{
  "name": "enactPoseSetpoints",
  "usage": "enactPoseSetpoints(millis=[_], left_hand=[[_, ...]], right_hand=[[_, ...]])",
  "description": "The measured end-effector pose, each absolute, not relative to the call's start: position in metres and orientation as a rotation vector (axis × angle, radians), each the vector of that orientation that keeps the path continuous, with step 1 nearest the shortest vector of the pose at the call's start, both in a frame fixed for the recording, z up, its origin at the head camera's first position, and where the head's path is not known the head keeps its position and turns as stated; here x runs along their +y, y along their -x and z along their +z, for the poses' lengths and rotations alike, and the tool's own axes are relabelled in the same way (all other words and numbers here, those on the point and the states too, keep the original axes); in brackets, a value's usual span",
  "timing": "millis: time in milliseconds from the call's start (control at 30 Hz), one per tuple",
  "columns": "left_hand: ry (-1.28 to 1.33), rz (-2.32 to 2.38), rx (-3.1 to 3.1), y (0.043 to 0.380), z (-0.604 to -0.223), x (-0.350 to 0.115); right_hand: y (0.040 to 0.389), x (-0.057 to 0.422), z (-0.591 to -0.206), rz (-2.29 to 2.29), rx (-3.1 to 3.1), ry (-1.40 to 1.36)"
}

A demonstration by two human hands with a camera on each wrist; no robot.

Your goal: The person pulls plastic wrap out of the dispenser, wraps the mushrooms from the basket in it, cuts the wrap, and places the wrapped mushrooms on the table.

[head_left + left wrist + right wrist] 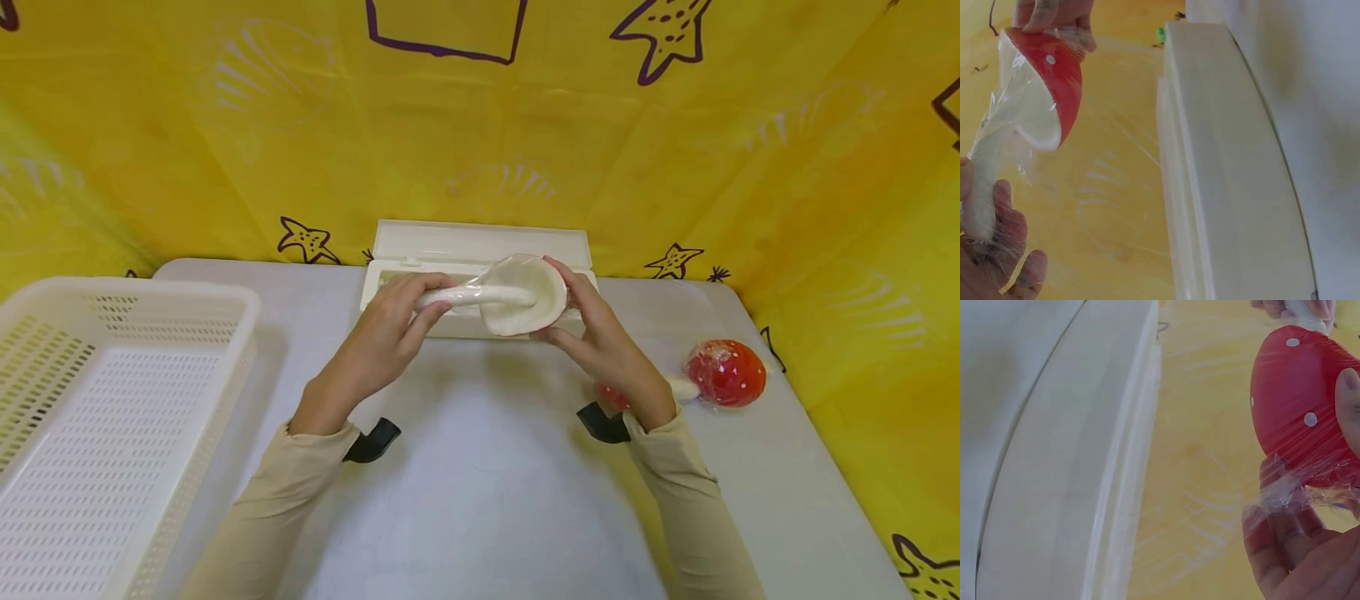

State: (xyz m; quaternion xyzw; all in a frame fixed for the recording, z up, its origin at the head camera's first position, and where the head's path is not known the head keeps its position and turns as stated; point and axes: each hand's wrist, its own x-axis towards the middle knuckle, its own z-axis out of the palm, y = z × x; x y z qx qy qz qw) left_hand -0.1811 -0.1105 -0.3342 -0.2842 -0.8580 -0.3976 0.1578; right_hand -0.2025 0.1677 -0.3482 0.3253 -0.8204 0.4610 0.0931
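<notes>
Between both hands is a toy mushroom (517,304) with a white stem and a red, white-dotted cap, wrapped in clear plastic film. My left hand (386,321) grips the end of the stem, thumb on one side and fingers on the other. Around the cap's rim, my right hand (596,333) holds with thumb and fingers. In the right wrist view, crumpled film (1288,490) bunches at the cap near the right fingers. Just behind the mushroom stands a long white film dispenser box (375,287) with its lid (480,242) raised.
A white perforated plastic basket (247,333) stands at the left of the white table (480,500). Partly behind the right forearm, another film-wrapped red mushroom (726,373) lies on the right side. A yellow patterned cloth (480,125) hangs behind the table.
</notes>
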Motion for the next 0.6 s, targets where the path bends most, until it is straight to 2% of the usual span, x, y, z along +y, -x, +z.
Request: enactPoseSetpoints(millis=[600], left_hand=[[0.88,-1.106,-2.387,0.157,-0.32,-0.112]], right_hand=[[0.179,0.171,-0.333,1.43,-2.497,-0.96]])
